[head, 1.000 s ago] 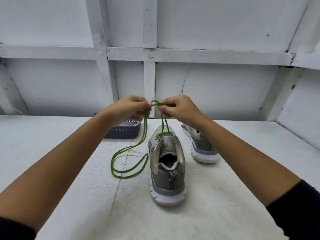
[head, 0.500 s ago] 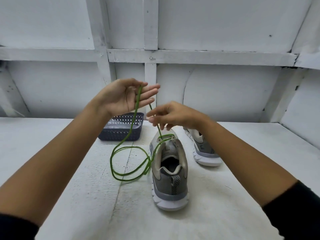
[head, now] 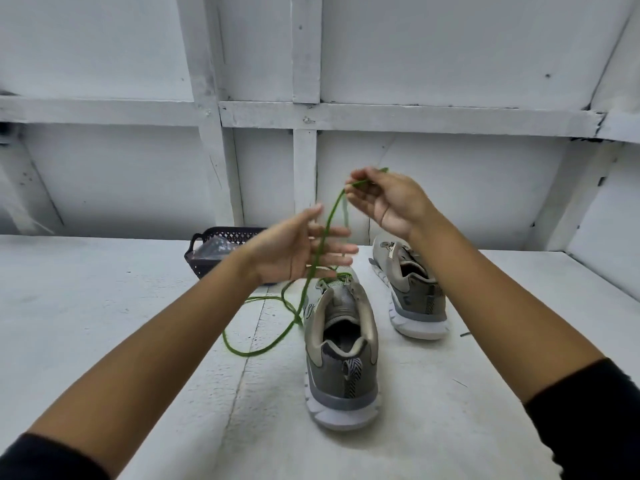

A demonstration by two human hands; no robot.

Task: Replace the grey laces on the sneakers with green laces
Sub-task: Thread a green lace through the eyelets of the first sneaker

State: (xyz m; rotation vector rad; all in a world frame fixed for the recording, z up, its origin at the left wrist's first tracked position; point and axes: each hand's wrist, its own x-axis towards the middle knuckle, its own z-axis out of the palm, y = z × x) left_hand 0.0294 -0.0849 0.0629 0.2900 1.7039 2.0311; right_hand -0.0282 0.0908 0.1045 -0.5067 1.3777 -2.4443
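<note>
A grey sneaker (head: 341, 355) stands heel-toward-me in the middle of the white table, a green lace (head: 304, 299) threaded at its toe end. The lace rises from the shoe to my right hand (head: 388, 202), which pinches its end up high above the shoe. My left hand (head: 298, 251) is lower, fingers straight and spread, with the lace running across its fingers. The slack of the lace loops on the table to the left of the shoe. The second grey sneaker (head: 412, 292) stands behind and to the right, with no lace visible on it.
A dark plastic basket (head: 221, 251) with something clear inside sits at the back of the table (head: 104, 323), partly behind my left hand. A white panelled wall (head: 450, 181) closes off the back and the right side.
My right hand has risen from just above the shoe, pulling the lace upward. My left hand has dropped lower and to the right, fingers straightened. The loop on the table has shrunk.
</note>
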